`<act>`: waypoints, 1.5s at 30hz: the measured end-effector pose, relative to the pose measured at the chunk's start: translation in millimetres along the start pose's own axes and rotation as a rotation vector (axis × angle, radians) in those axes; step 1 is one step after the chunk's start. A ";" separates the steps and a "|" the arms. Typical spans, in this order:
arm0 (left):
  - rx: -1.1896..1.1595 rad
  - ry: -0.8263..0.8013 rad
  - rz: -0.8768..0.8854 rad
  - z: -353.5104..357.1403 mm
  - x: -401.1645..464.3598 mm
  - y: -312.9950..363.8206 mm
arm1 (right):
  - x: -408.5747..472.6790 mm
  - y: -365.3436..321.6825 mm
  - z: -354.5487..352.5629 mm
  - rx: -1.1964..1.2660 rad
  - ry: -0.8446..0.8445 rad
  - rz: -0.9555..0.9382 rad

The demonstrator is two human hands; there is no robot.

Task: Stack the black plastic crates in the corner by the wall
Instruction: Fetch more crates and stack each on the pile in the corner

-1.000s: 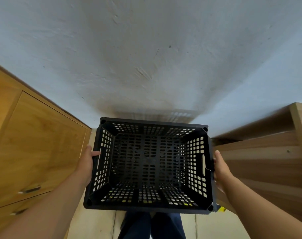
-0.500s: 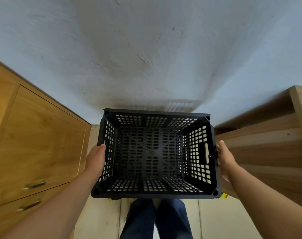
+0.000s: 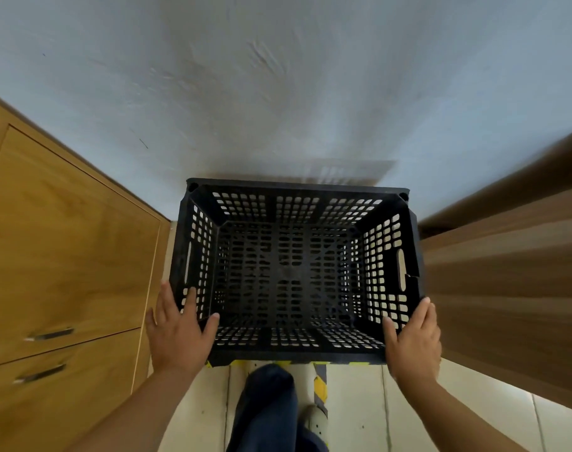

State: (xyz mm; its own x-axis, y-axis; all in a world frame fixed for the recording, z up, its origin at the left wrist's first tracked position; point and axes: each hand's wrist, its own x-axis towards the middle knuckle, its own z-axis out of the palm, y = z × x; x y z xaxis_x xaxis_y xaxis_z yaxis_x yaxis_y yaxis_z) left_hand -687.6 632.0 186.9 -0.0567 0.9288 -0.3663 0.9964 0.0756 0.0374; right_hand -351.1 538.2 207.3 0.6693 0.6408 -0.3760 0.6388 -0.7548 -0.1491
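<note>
Against wall: black perforated crate (image 3: 294, 272) (slot handles), both hands spread on near corners.

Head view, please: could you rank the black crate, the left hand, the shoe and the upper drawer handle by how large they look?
1. black crate
2. left hand, enlarged by nearness to the camera
3. shoe, partly hidden by the trouser leg
4. upper drawer handle, smallest and blurred
</note>
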 end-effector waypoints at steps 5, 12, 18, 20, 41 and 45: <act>0.026 0.081 0.014 8.2 -1.1 -1.7 | 1.5 0.6 18.0 -0.066 0.129 0.010; -0.018 0.129 0.000 12.9 -3.6 -0.8 | 2.3 7.6 27.3 -0.094 0.187 -0.036; 0.019 0.140 0.018 15.5 -3.2 -3.4 | 1.7 8.3 26.7 -0.104 0.160 -0.028; 0.021 0.107 0.016 13.7 -3.6 -1.5 | 0.7 7.2 23.6 -0.101 0.131 -0.011; 0.183 0.151 0.398 -53.3 204.4 36.0 | 167.7 -104.7 -29.6 -0.271 0.042 -0.233; 0.199 0.172 0.397 -46.6 207.5 33.9 | 170.1 -104.7 -27.0 -0.291 0.062 -0.234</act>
State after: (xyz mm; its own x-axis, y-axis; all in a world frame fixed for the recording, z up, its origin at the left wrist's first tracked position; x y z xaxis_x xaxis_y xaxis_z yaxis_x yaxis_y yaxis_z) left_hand -668.5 844.2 155.5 0.3383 0.9196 -0.1997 0.9347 -0.3529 -0.0417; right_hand -293.9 730.1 183.6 0.5082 0.8053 -0.3052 0.8524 -0.5209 0.0452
